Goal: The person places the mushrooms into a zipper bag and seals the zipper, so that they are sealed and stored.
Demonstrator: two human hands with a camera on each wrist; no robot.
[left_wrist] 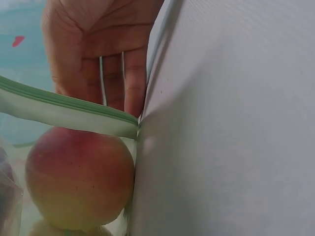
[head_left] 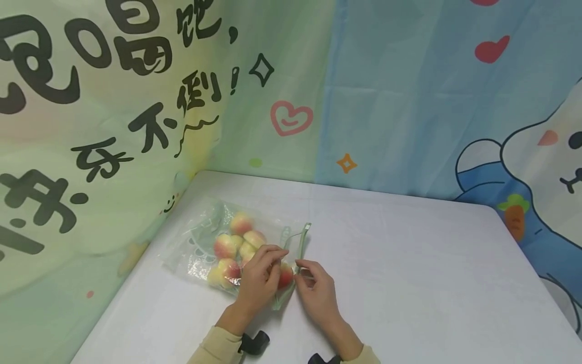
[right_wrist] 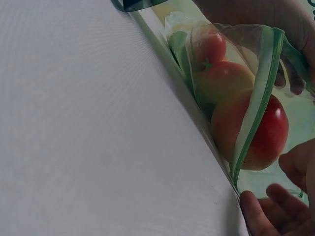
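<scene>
A clear zip bag (head_left: 200,237) with a green zip strip lies on the table, its mouth turned to the right and parted. Several red-and-yellow fruits like peaches (head_left: 226,246) lie in it. One round fruit (right_wrist: 275,132) sits just inside the mouth, partly behind the strip. My left hand (head_left: 261,278) rests over the bag and pinches the mouth's upper edge; its fingertips are partly hidden. At the mouth's right side, my right hand (head_left: 318,293) has its thumb and fingers apart, a fingertip touching the green strip (right_wrist: 253,118). Nothing shows in its grasp.
The white table (head_left: 409,273) extends to the right of the bag. A printed cloth backdrop (head_left: 386,101) stands behind the table and along its left side. Dark straps (head_left: 255,344) sit on both wrists.
</scene>
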